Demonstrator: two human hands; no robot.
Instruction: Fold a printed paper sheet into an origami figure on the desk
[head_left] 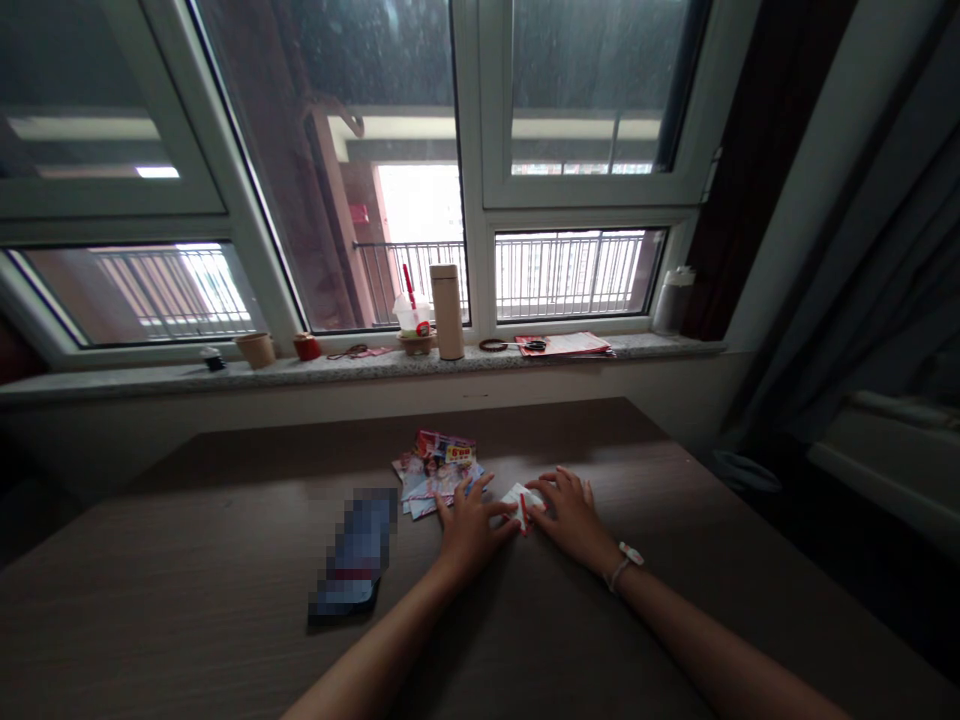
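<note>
Both my hands rest on a dark wooden table. Between them lies a small white folded paper with a red mark. My left hand lies flat with fingers spread, its thumb touching the paper's left side. On the paper's right side my right hand presses down with fingers stretched out; a bracelet sits on that wrist. Just behind my left hand is a small stack of colourful printed sheets.
A dark flat phone-like object lies left of my hands. The stone window sill holds a tall beige flask, cups, a red pot, scissors and red papers. A curtain hangs at right.
</note>
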